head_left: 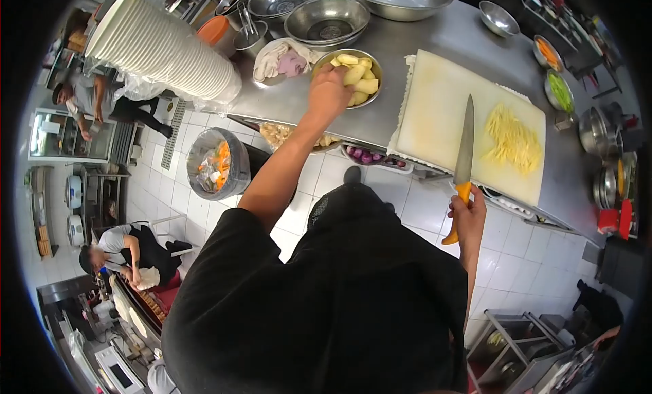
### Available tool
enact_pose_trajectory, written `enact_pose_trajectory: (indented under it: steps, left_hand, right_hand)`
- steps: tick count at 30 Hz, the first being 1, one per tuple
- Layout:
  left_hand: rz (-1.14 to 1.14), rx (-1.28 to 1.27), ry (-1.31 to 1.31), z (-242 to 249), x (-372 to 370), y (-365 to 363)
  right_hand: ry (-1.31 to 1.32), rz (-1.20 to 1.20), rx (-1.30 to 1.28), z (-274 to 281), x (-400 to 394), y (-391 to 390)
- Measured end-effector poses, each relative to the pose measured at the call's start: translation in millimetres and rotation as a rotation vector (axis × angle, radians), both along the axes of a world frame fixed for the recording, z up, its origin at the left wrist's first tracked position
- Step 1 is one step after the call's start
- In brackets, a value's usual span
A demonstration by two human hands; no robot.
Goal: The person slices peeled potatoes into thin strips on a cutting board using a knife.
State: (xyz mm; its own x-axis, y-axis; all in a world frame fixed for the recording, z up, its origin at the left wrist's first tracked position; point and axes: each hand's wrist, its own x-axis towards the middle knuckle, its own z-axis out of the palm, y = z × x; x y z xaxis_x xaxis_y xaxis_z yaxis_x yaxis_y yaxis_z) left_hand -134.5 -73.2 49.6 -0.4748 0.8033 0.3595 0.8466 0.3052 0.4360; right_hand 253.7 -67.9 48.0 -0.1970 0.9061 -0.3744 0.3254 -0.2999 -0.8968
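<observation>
My left hand (330, 94) reaches over the near-left rim of a metal bowl (377, 62) with several peeled potatoes (365, 86) in it. Its fingers curl down onto a potato, and the fingertips are partly hidden. In my right hand (468, 216) is a long kitchen knife (464, 149), gripped by its yellow handle. The blade points away from me, over a white cutting board (435, 109). A pile of thin pale-yellow potato strips (514, 139) lies on the board, to the right of the blade.
Metal bowls (326, 20) and a cloth (288, 60) sit behind the potatoes. Bowls of orange strips (547, 53) and green strips (559, 92) stand at far right. Stacked white containers (163, 47) and a lined waste bin (219, 164) are left. Two people work at left; another is partly visible at lower right.
</observation>
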Motion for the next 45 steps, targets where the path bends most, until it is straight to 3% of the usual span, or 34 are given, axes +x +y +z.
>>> enact_pose_trajectory:
  steps: [2,5,8,11,15,19,23,26,30,37,45]
  left_hand:
    - [-0.023,-0.019,-0.041,1,-7,1]
    - [0.005,-0.11,-0.328,17,-14,-2]
    - [-0.048,0.203,-1.299,28,-18,-12]
    - [-0.398,0.361,-1.843,41,-5,-25]
    - [-0.559,0.321,-1.989,53,34,-27]
    - [-0.432,0.186,-1.825,38,63,-5]
    - [-0.398,0.065,-1.143,7,100,37]
    - [-0.354,0.022,-0.433,13,133,59]
    - [-0.432,0.157,-0.105,-34,152,82]
    - [-0.363,0.097,-0.129,-38,160,76]
    - [-0.549,0.129,-0.24,-38,144,68]
  right_hand:
    - [0.012,0.006,0.0,-2,0,1]
    - [0.018,-0.004,0.004,-2,-2,0]
    - [0.024,0.013,0.017,-8,2,1]
    - [0.05,0.013,0.022,-11,2,2]
    - [0.03,0.034,0.008,-6,1,3]
    - [0.041,0.036,0.023,-7,4,4]
    - [0.091,0.028,0.022,-14,5,2]
    - [0.085,0.043,0.005,-16,7,3]
    - [0.017,0.051,0.003,2,2,3]
    - [-0.18,0.122,0.1,6,-4,5]
    - [-0.339,0.191,0.214,0,-5,8]
